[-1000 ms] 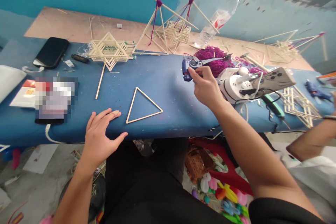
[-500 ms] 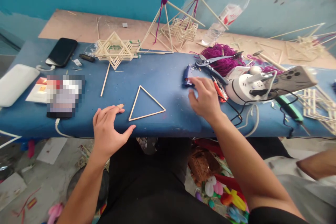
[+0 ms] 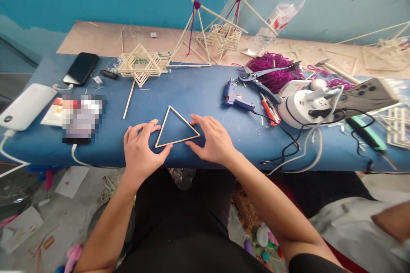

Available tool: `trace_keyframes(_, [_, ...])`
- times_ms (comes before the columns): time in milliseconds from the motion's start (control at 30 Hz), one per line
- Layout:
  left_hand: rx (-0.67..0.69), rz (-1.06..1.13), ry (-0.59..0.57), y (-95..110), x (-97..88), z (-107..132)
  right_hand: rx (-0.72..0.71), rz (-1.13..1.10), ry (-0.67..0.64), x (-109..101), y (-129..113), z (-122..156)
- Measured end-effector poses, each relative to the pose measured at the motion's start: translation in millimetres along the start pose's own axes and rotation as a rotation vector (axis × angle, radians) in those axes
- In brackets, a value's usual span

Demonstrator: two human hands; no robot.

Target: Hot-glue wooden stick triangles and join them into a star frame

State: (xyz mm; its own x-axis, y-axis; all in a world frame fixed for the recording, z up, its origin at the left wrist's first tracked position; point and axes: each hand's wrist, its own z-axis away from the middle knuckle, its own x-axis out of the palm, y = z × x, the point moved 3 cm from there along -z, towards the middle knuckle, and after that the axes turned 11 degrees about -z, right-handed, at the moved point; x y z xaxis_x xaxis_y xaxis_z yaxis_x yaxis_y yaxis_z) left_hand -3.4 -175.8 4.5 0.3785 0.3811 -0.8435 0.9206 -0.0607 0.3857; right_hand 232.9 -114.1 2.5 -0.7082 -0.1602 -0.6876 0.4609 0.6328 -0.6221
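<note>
A triangle of thin wooden sticks [image 3: 178, 140] lies flat on the blue tabletop. My left hand [image 3: 141, 149] is at its left corner, thumb by the bottom stick and forefinger close to the left stick. At the right corner is my right hand [image 3: 214, 138], its thumb below and its fingers above the corner. Both hands have thumb and fingers apart; whether the tips press on the sticks I cannot tell. Beyond my right hand lies a blue glue gun [image 3: 238, 97]. A stacked star-shaped stick frame [image 3: 140, 65] rests behind the triangle.
To the right are pliers [image 3: 259, 77], purple yarn [image 3: 275, 63], a red cutter [image 3: 270, 110], a white power socket [image 3: 296, 108] with cables, and a green-handled tool [image 3: 365, 132]. A bottle [image 3: 272, 30] leans behind. Phones and a white power bank [image 3: 27, 106] lie left. Another person's arm [image 3: 393, 217] shows at right.
My right hand has left the glue gun and moved left to the triangle's right corner. My left hand has shifted right, closer to the triangle's left corner.
</note>
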Motion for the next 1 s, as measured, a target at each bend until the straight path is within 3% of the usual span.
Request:
trace_keyframes(467, [-0.038,-0.003,-0.075,5,-4.2,-5,-0.008,-0.086,0.072,0,5,1])
trace_keyframes(667, [-0.11,0.084,-0.115,6,-8.1,-10,0.168,-0.249,0.102,-3,10,-2])
trace_keyframes(1000, [-0.222,0.255,-0.081,2,-2.4,-20,0.401,-0.446,0.193,-1,13,-10])
